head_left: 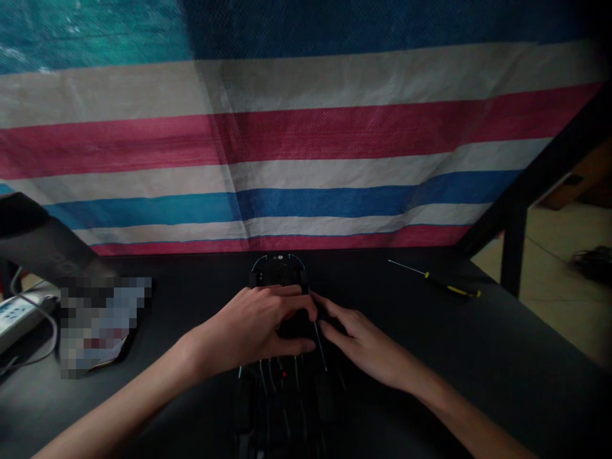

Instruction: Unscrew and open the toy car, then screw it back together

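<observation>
Red, white, blue striped sheet (335,137)

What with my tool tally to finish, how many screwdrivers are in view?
1 screwdriver, on the black tabletop, beyond and right of the right hand. Others may be hidden.

Left hand (272,319) back-up, fingers bent, thumb apart; right hand (351,328) close by, fingers pointing far-left.

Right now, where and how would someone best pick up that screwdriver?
Probably by its thick black-and-yellow handle, from above, with the right hand, the nearer one. The screwdriver lies flat, its handle angled toward the person's right, its thin shaft pointing away and left.
</observation>
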`<action>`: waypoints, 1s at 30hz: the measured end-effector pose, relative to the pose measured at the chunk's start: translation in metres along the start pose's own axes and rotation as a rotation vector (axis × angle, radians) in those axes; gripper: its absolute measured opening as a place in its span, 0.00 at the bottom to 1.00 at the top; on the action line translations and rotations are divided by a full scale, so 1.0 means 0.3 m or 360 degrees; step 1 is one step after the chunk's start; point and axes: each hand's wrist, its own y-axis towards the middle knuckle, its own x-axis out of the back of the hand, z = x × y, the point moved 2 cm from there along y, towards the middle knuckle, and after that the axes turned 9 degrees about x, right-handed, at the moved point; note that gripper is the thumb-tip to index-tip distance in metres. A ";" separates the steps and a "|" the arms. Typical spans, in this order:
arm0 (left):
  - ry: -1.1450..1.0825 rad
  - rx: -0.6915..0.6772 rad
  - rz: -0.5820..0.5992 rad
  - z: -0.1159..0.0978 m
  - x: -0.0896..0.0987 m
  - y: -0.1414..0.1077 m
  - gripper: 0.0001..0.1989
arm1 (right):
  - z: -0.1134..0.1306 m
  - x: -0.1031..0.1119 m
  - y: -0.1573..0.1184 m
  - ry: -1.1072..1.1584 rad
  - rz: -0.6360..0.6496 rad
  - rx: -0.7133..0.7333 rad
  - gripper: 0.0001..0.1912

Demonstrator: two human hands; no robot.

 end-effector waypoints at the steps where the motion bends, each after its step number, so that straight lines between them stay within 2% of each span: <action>1: -0.0008 0.0000 -0.0003 0.001 0.000 0.001 0.15 | 0.000 0.000 0.000 0.0001 -0.0003 -0.0001 0.28; 12: -0.0105 0.0003 0.0137 0.016 0.019 0.033 0.16 | 0.013 -0.011 0.001 0.0021 -0.0001 -0.0001 0.26; 30: -0.0168 0.0012 0.0170 0.022 0.010 0.041 0.14 | 0.024 -0.017 0.006 0.0024 0.0055 0.0019 0.28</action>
